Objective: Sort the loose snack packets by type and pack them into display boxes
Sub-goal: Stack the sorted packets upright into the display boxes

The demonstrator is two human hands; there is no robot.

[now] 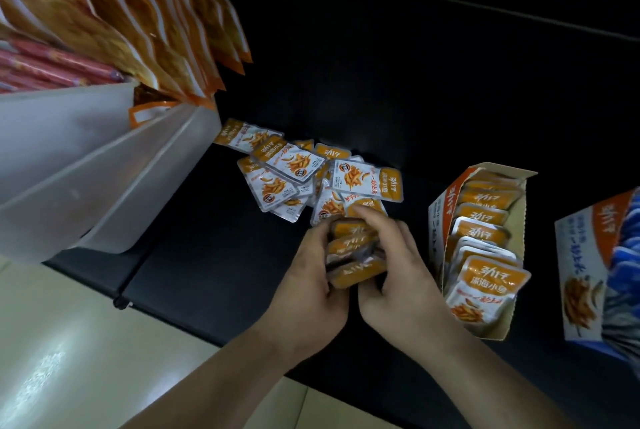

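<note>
A small stack of orange-and-silver snack packets is held upright between both hands above the black shelf. My left hand grips the stack's left side, and my right hand curls over its top and right side. Beyond the hands lies a loose pile of the same packets, spread flat on the shelf. To the right stands an open orange-and-white display box with a row of packets standing in it.
A second display box, blue and orange with blue packets inside, sits at the far right edge. White plastic bins with large orange bags and red sausages fill the upper left. Pale floor tiles show below the shelf edge.
</note>
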